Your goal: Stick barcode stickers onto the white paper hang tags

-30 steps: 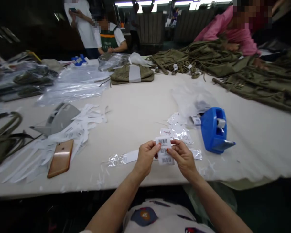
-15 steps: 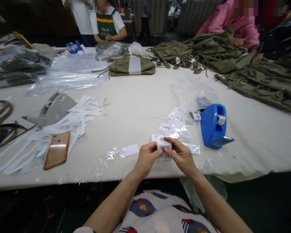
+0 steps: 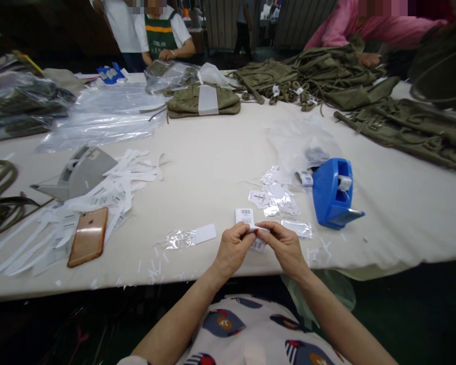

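Near the table's front edge, my left hand (image 3: 231,248) and my right hand (image 3: 286,246) pinch a white barcode label strip (image 3: 258,245) between thumbs and fingers. The strip is bent where the fingertips meet, and part of it is hidden by them. Just beyond my left fingertips lies a white card with a barcode (image 3: 244,215). A white tag with clear plastic (image 3: 203,233) is on the cloth to the left. Beyond my right hand are a shiny clear strip (image 3: 297,228) and a loose pile of clear-wrapped tags (image 3: 279,197).
A blue tape dispenser (image 3: 332,195) stands at right, a grey dispenser (image 3: 85,170) at left beside paper strips and a phone (image 3: 88,237). Farther back lie a folded olive bag (image 3: 182,103), plastic bags (image 3: 110,109) and olive bags (image 3: 403,124). Co-workers stand across the table.
The label strip between my fingers has gone from facing up flat to bent edge-on, baring more of the card behind it. At far right, the pink-sleeved co-worker now has an arm stretched out.
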Action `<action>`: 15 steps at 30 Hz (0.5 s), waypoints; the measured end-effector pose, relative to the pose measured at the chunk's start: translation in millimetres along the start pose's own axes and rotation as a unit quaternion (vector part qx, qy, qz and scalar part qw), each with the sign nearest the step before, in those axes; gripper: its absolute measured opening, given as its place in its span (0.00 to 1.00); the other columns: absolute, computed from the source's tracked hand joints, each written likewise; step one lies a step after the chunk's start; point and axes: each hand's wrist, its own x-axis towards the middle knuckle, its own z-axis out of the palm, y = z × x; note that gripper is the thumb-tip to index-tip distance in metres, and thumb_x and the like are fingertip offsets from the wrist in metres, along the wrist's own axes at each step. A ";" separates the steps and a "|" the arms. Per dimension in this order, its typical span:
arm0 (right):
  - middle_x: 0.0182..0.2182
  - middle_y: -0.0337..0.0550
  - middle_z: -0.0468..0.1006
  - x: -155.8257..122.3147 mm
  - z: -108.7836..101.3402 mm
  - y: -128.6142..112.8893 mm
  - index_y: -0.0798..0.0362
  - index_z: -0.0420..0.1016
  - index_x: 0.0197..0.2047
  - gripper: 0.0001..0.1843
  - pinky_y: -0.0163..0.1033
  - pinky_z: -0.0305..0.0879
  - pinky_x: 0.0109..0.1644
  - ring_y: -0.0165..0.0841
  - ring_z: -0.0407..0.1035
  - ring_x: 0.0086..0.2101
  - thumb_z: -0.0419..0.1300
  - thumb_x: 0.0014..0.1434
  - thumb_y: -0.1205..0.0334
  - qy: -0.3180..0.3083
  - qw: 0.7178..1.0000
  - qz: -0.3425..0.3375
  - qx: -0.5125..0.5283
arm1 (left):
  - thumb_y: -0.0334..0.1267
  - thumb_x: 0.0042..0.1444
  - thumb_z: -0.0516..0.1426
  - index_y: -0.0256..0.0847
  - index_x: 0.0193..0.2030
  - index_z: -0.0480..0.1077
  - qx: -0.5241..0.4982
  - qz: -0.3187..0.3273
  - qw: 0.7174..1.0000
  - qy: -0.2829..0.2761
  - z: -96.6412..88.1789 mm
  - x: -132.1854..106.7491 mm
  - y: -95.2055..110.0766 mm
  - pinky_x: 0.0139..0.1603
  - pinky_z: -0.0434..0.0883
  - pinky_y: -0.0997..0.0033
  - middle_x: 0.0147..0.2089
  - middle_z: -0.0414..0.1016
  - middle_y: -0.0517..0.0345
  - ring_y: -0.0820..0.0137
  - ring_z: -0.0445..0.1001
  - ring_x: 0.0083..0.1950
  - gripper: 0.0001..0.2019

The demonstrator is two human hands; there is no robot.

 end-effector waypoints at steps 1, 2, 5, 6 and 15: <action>0.29 0.37 0.77 -0.4 -0.4 0.2 0.50 0.76 0.33 0.10 0.35 0.66 0.36 0.29 0.68 0.30 0.64 0.47 0.55 0.002 1.000 0.007 0.006 | 0.36 0.51 0.54 0.36 0.28 0.72 0.012 0.007 1.000 0.002 0.4 -0.4 0.9 0.32 0.60 0.76 0.25 0.64 0.62 0.75 0.62 0.29 0.07; 0.28 0.37 0.77 -0.7 -0.9 0.5 0.50 0.76 0.33 0.10 0.35 0.66 0.36 0.29 0.68 0.29 0.64 0.47 0.55 0.002 1.000 0.012 0.011 | 0.36 0.51 0.54 0.36 0.27 0.71 0.022 0.013 1.000 0.003 0.7 -0.6 1.4 0.31 0.60 0.76 0.25 0.64 0.62 0.75 0.62 0.29 0.07; 0.29 0.36 0.77 -1.3 -1.8 2.4 0.49 0.77 0.33 0.09 0.35 0.65 0.38 0.29 0.68 0.31 0.64 0.48 0.56 0.000 1.000 0.023 0.022 | 0.36 0.51 0.53 0.36 0.26 0.70 0.039 0.023 0.999 0.003 1.3 -0.9 0.3 0.31 0.59 0.77 0.25 0.63 0.62 0.75 0.62 0.29 0.08; 0.29 0.36 0.77 -1.3 -1.8 3.3 0.49 0.77 0.33 0.09 0.35 0.64 0.38 0.29 0.68 0.32 0.64 0.48 0.56 0.000 0.999 0.024 0.025 | 0.36 0.51 0.53 0.37 0.27 0.70 0.043 0.025 0.999 0.001 1.3 -0.9 -0.5 0.32 0.60 0.76 0.25 0.64 0.62 0.75 0.62 0.29 0.08; 0.22 0.35 0.71 0.1 3.2 9.4 0.52 0.77 0.28 0.10 0.33 0.57 0.30 0.26 0.60 0.25 0.65 0.45 0.54 0.029 0.988 0.106 0.112 | 0.34 0.51 0.52 0.38 0.26 0.69 0.062 0.034 0.997 -0.017 1.2 -1.4 -6.3 0.34 0.61 0.76 0.27 0.66 0.61 0.74 0.64 0.31 0.07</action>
